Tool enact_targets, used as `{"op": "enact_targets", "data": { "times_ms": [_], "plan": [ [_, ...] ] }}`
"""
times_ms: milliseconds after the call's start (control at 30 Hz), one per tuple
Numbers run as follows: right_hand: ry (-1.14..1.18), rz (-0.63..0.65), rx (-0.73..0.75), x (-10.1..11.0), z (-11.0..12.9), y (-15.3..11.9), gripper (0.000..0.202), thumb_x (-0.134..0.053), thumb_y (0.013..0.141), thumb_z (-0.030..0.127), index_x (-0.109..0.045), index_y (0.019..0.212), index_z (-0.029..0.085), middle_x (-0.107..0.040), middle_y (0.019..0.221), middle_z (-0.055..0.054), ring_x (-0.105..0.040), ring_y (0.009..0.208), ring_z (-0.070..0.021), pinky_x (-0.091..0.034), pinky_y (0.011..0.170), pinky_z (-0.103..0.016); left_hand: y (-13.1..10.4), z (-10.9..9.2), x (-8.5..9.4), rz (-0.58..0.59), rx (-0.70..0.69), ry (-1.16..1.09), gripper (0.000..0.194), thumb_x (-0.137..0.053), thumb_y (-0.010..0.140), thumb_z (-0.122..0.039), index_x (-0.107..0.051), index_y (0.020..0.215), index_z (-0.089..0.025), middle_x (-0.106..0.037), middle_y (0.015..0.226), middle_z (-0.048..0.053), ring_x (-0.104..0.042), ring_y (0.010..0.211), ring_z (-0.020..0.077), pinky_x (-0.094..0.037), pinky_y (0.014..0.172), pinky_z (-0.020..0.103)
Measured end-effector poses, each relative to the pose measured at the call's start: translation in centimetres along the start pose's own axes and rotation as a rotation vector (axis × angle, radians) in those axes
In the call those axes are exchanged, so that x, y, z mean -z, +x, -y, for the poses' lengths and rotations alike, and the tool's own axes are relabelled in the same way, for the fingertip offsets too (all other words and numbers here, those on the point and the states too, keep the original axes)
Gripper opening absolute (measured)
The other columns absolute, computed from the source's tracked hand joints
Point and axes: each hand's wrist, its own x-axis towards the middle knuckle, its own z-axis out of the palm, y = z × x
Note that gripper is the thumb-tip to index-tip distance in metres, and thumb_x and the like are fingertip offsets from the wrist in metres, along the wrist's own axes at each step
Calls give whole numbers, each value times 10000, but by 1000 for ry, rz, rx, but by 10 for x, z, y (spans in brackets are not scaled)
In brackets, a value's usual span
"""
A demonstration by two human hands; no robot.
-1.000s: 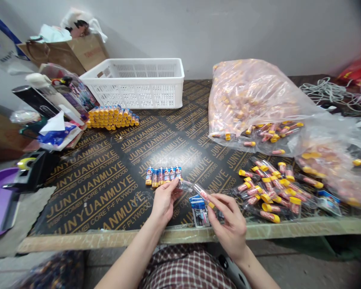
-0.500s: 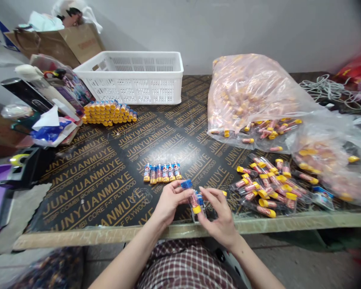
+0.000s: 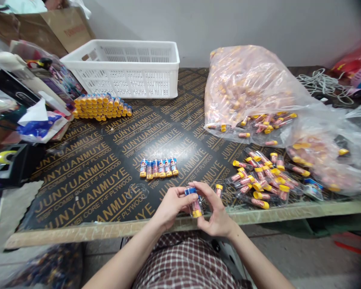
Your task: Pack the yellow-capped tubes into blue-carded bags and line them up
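Near the table's front edge, a small tube [image 3: 195,207] with a yellow cap at its lower end and blue at its upper end is held between my hands. My left hand [image 3: 171,208] pinches it from the left, thumb across the blue part. My right hand [image 3: 217,214] closes on it from the right, fingertips at the top and thumb near the yellow cap. Just beyond stands a short row of blue-labelled tubes [image 3: 159,168]. To the right of my right hand is a single yellow-capped tube [image 3: 219,190], partly hidden.
A pile of loose yellow-capped tubes [image 3: 263,180] lies at right, before a large clear bag [image 3: 246,80] full of them. Stacked tubes [image 3: 102,107] sit by a white basket [image 3: 135,80] at back left. A small blue packet [image 3: 313,188] lies beside the loose pile.
My right hand has come in against the tube, and the blue printed piece beside it now sits at the tube. The view has shifted slightly, uncovering the single tube at right.
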Motion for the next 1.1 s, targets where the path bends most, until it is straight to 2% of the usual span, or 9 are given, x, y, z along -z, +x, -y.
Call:
{"op": "enact_targets", "data": {
  "times_ms": [433, 567, 667, 733, 800, 867, 933, 1000, 1100],
  "plan": [
    [106, -23, -33, -6, -3, -2, 848, -492, 629, 85, -218, 1417, 237, -414, 1375, -113, -442, 1259, -275, -406, 1042, -443, -1, 1, -3, -23, -9, -20, 369, -794, 589, -392, -683, 788, -103, -640, 669, 41, -558, 578, 115, -427, 554, 217],
    [138, -17, -60, -4, -1, 2, 832, -552, 704, 140, -173, 1436, 252, -334, 1437, -112, -435, 1261, -272, -403, 1041, -447, 0, -10, 5, -78, -62, 29, 366, -788, 571, -417, -674, 736, -112, -651, 640, 41, -563, 541, 121, -429, 529, 223],
    [98, -83, -121, 7, -7, 2, 818, -622, 755, 229, -176, 1441, 264, -278, 1465, -109, -429, 1254, -274, -381, 1047, -469, 4, -37, 40, -332, -225, 281, 346, -764, 569, -450, -646, 637, -132, -632, 557, 32, -535, 481, 127, -396, 482, 231],
    [21, -169, -175, 17, -14, 0, 769, -633, 781, 259, -221, 1429, 272, -332, 1431, -106, -455, 1222, -268, -389, 1029, -474, 8, -57, 75, -636, -357, 521, 336, -771, 546, -451, -629, 607, -153, -606, 520, 15, -508, 469, 127, -370, 474, 237],
    [-77, -239, -207, 26, -22, -2, 694, -629, 802, 285, -285, 1404, 273, -407, 1368, -102, -491, 1172, -259, -425, 981, -457, 12, -73, 111, -901, -404, 792, 340, -777, 531, -462, -611, 572, -168, -586, 511, 10, -500, 498, 135, -359, 504, 249],
    [-203, -263, -214, 33, -28, -3, 575, -609, 824, 314, -381, 1350, 270, -467, 1298, -94, -502, 1145, -255, -442, 948, -438, 15, -81, 137, -982, -362, 1040, 356, -758, 562, -485, -593, 531, -171, -568, 500, 14, -502, 522, 148, -344, 540, 264],
    [-345, -273, -224, 40, -33, -4, 433, -575, 849, 340, -486, 1264, 253, -511, 1220, -93, -510, 1119, -252, -440, 937, -425, 18, -83, 151, -963, -317, 1175, 386, -728, 604, -514, -585, 515, -166, -550, 490, 15, -499, 536, 157, -327, 565, 273],
    [-473, -287, -249, 45, -37, -6, 358, -544, 865, 374, -553, 1188, 220, -545, 1119, -102, -537, 1052, -249, -448, 909, -413, 18, -83, 153, -944, -297, 1213, 433, -686, 643, -560, -586, 515, -159, -531, 485, 20, -488, 546, 165, -311, 576, 279],
    [-637, -273, -326, 51, -44, -11, 410, -531, 857, 456, -587, 1144, 168, -582, 963, -106, -575, 915, -253, -472, 819, -399, 14, -78, 136, -1030, -330, 1260, 485, -607, 695, -624, -637, 620, -145, -562, 565, 40, -493, 587, 183, -302, 587, 288]
  ]
}}
